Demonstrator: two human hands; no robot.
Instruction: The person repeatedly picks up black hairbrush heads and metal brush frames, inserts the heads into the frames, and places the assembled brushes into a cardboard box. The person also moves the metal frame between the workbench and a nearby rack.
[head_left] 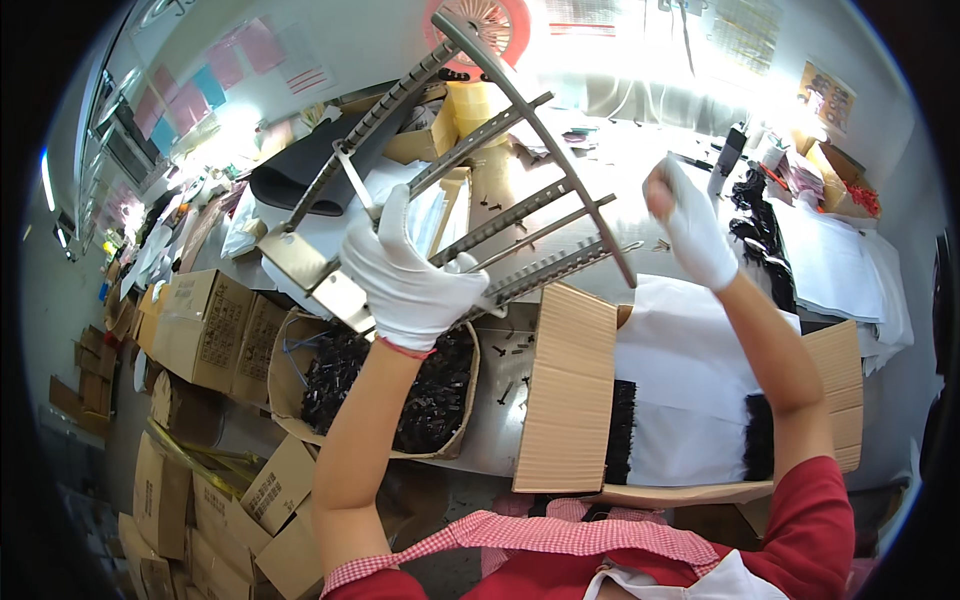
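Raised over the bench is a metal frame with slotted crossbars, tilted at an angle. Wearing a white glove, my left hand is wrapped round its lower left side, by a shiny metal plate. A thin pale strip hangs against the frame above that hand. To the right, apart from the frame, my right hand is raised with its fingers curled together; its glove leaves fingertips bare. Whatever those fingers hold, if anything, is hidden.
An open carton lined with white sheet and black parts stands in front of me. Left of it, a box holds many small black pieces. Screws lie scattered on the metal bench. Cartons are stacked at left; a pink fan stands behind.
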